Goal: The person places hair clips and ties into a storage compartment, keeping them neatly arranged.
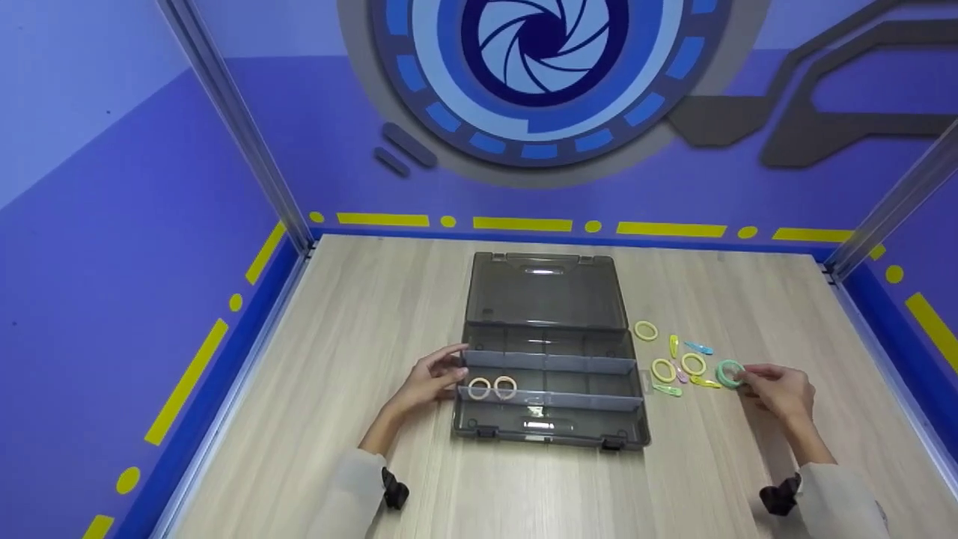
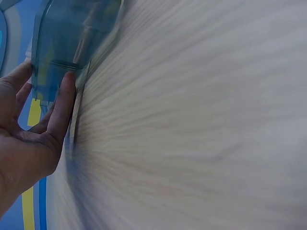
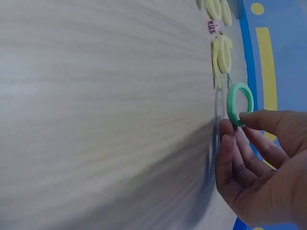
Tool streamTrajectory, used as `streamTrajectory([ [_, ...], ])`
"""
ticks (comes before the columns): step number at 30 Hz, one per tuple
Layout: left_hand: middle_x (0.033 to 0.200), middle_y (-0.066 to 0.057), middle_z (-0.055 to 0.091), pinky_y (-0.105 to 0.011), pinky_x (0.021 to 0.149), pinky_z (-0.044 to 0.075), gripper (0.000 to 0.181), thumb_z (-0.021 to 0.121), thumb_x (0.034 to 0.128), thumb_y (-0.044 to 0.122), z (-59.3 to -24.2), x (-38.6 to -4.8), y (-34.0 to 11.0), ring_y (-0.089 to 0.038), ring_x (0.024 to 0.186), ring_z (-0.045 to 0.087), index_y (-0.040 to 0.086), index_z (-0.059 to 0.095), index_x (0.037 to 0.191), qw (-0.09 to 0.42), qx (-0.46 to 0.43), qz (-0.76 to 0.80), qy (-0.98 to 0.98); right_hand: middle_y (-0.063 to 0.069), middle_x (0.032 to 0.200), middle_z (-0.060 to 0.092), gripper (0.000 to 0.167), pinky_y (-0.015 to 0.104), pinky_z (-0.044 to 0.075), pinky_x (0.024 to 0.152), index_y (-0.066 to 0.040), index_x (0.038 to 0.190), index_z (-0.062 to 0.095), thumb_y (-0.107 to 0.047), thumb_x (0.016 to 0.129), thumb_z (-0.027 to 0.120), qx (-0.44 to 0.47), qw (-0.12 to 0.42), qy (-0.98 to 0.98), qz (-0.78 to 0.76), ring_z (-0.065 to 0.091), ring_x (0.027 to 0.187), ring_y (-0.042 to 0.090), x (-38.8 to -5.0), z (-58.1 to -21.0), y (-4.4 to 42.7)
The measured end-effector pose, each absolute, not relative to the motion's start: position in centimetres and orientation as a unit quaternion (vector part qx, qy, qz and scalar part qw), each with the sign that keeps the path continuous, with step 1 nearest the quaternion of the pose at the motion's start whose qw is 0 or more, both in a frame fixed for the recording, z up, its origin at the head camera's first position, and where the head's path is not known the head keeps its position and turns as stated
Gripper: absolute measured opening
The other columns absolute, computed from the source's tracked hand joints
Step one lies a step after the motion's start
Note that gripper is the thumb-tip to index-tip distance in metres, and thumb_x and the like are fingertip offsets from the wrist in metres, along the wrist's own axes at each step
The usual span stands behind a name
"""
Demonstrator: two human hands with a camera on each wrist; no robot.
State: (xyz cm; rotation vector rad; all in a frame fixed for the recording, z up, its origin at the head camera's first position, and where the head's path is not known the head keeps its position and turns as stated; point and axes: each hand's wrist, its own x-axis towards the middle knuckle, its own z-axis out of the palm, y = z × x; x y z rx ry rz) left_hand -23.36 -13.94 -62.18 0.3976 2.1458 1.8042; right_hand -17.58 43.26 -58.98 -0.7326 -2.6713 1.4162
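Observation:
In the head view, my right hand [image 1: 782, 391] pinches a mint-green hair tie [image 1: 730, 373] between thumb and fingers at the right of the table. The right wrist view shows the green ring [image 3: 232, 105] standing on edge in the fingertips. My left hand [image 1: 426, 382] rests its fingers against the left side of an open grey see-through storage box [image 1: 551, 425]. Two pale-peach hair ties [image 1: 505, 387] lie at the left of its middle row. From the left wrist, my thumb and a finger [image 2: 60, 110] touch the box's outer wall [image 2: 72, 38].
Between box and right hand lie several yellow hair ties [image 1: 694, 364], a blue snap clip [image 1: 699, 348], yellow clips [image 1: 674, 345], a green clip [image 1: 667, 390] and a pink clip [image 1: 681, 375]. The lid [image 1: 546, 292] lies folded back. Blue panels [image 1: 329, 165] enclose the table.

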Motion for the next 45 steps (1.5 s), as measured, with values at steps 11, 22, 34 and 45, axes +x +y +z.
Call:
streamTrajectory([
  [11,0.133,-0.03,0.055,-0.026,0.078,0.057,0.053,0.066,0.1004,0.013,-62.2,-23.4,-14.0,-0.012,0.099,0.063,0.004,0.048,0.15,0.155,0.141,0.629,0.749,-0.014,0.074,0.073,0.01,0.023,0.059,0.063,-0.028,0.092,0.074,-0.021,0.097,0.071,-0.243,-0.015,-0.763,0.598,0.071,0.07,0.003,-17.1,-57.2,44.2],
  [22,0.136,-0.032,0.053,-0.025,0.08,0.057,0.055,0.064,0.1014,0.012,-62.0,-23.2,-14.1,-0.017,0.105,0.065,0.001,0.045,0.151,0.164,0.147,0.632,0.743,-0.014,0.08,0.076,0.01,0.02,0.06,0.067,-0.02,0.101,0.077,-0.013,0.096,0.072,-0.151,0.006,-0.736,0.66,0.073,0.074,0.002,-17.7,-54.1,41.8],
  [34,0.137,-0.029,0.053,-0.028,0.081,0.058,0.054,0.065,0.1011,0.015,-62.0,-23.3,-14.0,-0.012,0.102,0.062,0.005,0.047,0.151,0.169,0.13,0.635,0.742,-0.009,0.086,0.077,0.028,0.025,0.062,0.069,0.003,0.117,0.07,-0.015,0.096,0.073,-0.075,-0.02,-0.768,0.636,0.075,0.078,0.007,-19.0,-52.4,37.5],
  [45,0.135,-0.031,0.053,-0.024,0.079,0.056,0.054,0.065,0.101,0.014,-62.3,-23.3,-14.0,-0.011,0.101,0.062,0.003,0.047,0.151,0.163,0.139,0.639,0.739,-0.003,0.09,0.071,0.041,0.031,0.063,0.07,0.014,0.125,0.062,-0.012,0.095,0.073,-0.01,-0.074,-0.81,0.581,0.076,0.08,0.012,-20.2,-52.5,31.9],
])
